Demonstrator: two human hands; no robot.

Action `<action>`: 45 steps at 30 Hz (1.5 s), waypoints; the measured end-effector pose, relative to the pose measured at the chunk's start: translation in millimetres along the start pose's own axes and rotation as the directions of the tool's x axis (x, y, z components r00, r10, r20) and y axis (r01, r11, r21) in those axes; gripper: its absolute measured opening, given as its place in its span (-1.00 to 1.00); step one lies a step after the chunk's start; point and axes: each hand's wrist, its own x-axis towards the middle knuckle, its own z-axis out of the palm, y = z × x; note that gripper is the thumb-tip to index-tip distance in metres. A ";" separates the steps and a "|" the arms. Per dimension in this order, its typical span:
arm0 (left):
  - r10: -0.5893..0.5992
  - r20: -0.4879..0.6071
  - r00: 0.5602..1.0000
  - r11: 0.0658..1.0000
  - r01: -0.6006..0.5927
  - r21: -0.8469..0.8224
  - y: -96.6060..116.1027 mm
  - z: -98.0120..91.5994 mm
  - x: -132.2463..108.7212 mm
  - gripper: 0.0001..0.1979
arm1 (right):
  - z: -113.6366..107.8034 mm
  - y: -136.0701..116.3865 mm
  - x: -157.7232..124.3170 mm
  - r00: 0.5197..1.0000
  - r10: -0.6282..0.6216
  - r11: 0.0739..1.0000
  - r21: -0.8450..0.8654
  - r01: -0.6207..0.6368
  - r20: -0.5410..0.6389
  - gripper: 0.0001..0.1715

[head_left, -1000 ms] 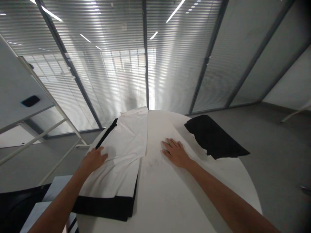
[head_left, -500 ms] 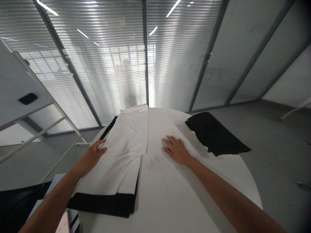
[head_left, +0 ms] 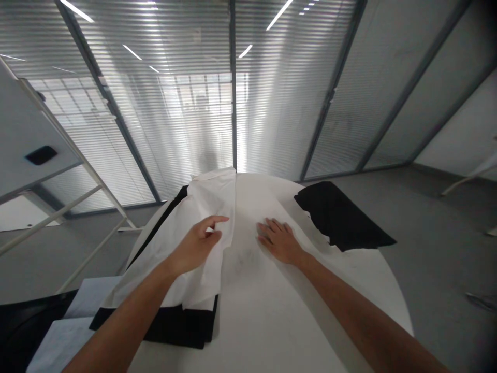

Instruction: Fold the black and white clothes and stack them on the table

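Observation:
A folded white cloth (head_left: 174, 217) with creases lies on the left half of the round white table (head_left: 264, 321), on top of black cloth (head_left: 174, 327) that shows along its near and left edges. Over the white cloth is my left hand (head_left: 198, 246), index finger and thumb stretched out with a gap between them and nothing held. Whether it touches the cloth is hard to tell. My right hand (head_left: 281, 241) lies flat, fingers spread, on the white surface right of the cloth.
Another black cloth (head_left: 341, 215) hangs over the table's right edge, beside a wavy white edge. A whiteboard on a metal frame (head_left: 93, 173) stands at left. Pale grey flat items (head_left: 91, 295) lie at lower left. Glass panels with blinds (head_left: 186, 134) rise behind the table.
My left hand has moved right from the white cloth's left edge to over its right part. My right hand stays flat in nearly the same place.

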 end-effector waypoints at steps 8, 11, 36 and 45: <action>0.186 0.149 0.971 0.982 -0.188 0.004 12.4 76.7 13.6 -0.70 | -3.5 -0.1 -2.5 1.000 -0.007 1.000 0.007 0.007 -0.002 -0.39; 0.205 0.119 0.971 0.979 -0.206 -0.007 17.9 90.1 18.9 -0.71 | -1.5 1.6 -2.0 1.000 0.003 0.999 0.037 -0.003 -0.007 -0.43; 0.137 -0.022 0.990 0.833 -0.103 0.544 -80.8 27.6 11.7 -0.73 | -42.4 9.0 -9.2 0.989 0.148 0.888 0.437 -0.142 0.021 -0.69; 0.150 -0.033 0.988 0.604 -0.066 0.794 -133.6 1.2 -18.2 -0.65 | -72.9 42.7 -5.9 0.819 0.573 0.798 0.197 -0.569 0.046 -0.62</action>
